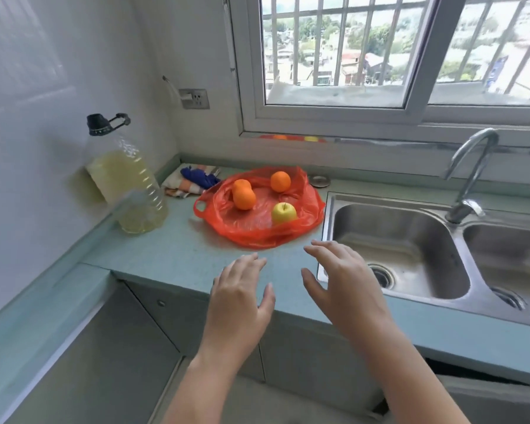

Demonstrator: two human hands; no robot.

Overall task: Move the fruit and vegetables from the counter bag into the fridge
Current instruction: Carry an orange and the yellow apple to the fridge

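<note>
Red plastic bag [259, 223], on surface: limp, slippery; oranges [244, 198], apple [284, 212] firm, light. I cup each whole. My left hand [242, 296], right hand [343, 286]: grip wide, empty.

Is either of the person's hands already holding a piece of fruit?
No, the left hand and right hand hover open and empty, short of the red bag.

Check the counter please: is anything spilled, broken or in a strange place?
Nothing stands out. The red bag lies open and flat on the counter, with three oranges and one yellow apple resting on it. No spill shows. Both hands hover empty.
</note>
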